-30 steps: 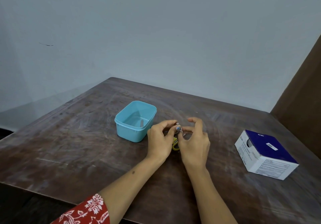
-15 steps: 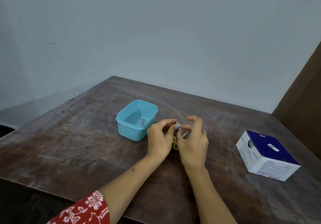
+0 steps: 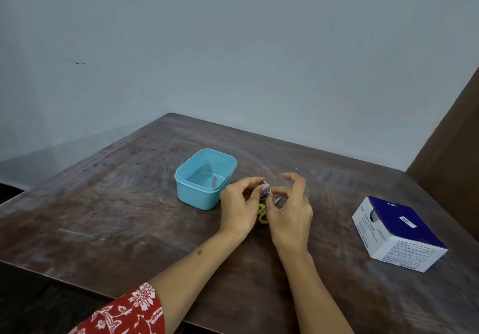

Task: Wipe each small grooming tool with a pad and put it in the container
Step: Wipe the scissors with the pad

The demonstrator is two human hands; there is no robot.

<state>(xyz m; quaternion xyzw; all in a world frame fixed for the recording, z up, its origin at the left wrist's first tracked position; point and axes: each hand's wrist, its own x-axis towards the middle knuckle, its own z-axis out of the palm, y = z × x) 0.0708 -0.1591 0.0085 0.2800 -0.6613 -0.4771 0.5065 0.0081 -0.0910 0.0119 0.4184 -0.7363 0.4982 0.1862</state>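
Both hands meet over the scuffed dark wooden table [image 3: 108,204], just right of the open light-blue plastic container [image 3: 204,178]; the left hand [image 3: 239,205] and right hand [image 3: 290,213] have fingers curled, pinching a small metal grooming tool [image 3: 267,191] between their fingertips; yellow-handled scissors [image 3: 262,214] lie beneath the hands; a slim grey tool [image 3: 214,182] lies inside the container; a white-and-blue cardboard box [image 3: 399,232] stands well apart, right.
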